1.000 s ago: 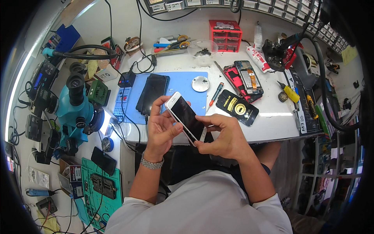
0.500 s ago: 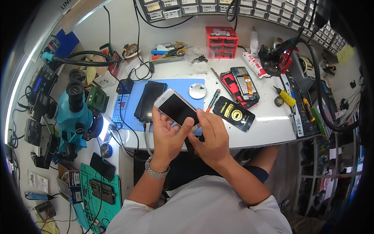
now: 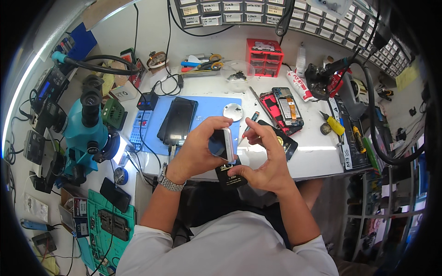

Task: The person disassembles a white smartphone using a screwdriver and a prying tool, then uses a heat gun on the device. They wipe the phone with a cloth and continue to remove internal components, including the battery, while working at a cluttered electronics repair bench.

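Note:
My left hand (image 3: pixel 191 148) holds a white-edged smartphone (image 3: pixel 229 145) between thumb and fingers. The phone is tipped up, its side edge towards the right and its dark screen partly hidden by the hand. Just right of it my right hand (image 3: pixel 272 161) is open, index finger and thumb spread wide apart. Below the phone, at the bench edge, a black flat piece with light print (image 3: pixel 231 178) shows beside my right thumb; whether the thumb touches it I cannot tell. Behind my left hand lie dark phones (image 3: pixel 178 120) on a blue mat (image 3: pixel 212 103).
A round white dish (image 3: pixel 233 112) sits at the mat's right. Beyond my right hand are a screwdriver (image 3: pixel 254 117), an opened phone (image 3: pixel 289 108) and a black phone-shaped panel (image 3: pixel 290 146). A blue microscope (image 3: pixel 85 133) stands left; a red drawer box (image 3: pixel 264 57) is behind.
The smartphone has turned from screen up to nearly on edge. My right hand has let go of it and opened to the right. More of the black printed piece shows below.

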